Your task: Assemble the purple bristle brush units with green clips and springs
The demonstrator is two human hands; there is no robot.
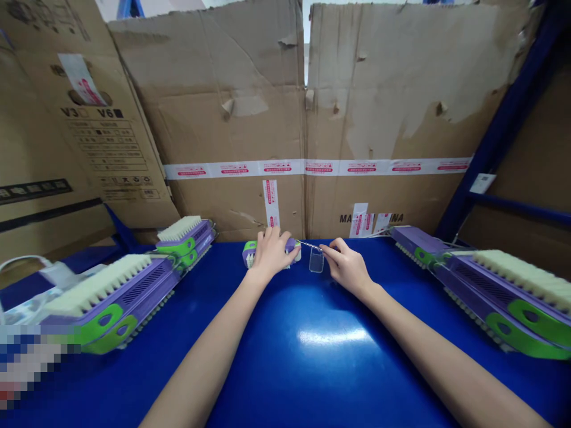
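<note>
My left hand (pixel 268 252) rests over a small purple and green brush (pixel 248 257) on the blue table. Its fingers and thumb hold the brush from above and hide the middle of it. My right hand (pixel 349 266) is closed in a pinch on a thin shiny rod (pixel 309 244), which points left towards the right end of the brush. Whether the rod's tip touches the brush is too small to tell. Just left of my right fingers, a clear rectangular piece (pixel 316 261) lies below the rod; whether the two are joined cannot be made out.
Purple and green brushes with pale bristles lie stacked on the left (pixel 129 285) and on the right (pixel 499 285). A tall cardboard wall (pixel 223 131) closes off the back. Blue metal posts (pixel 499 131) stand at the right. A white cable and plug (pixel 57 273) sit at far left.
</note>
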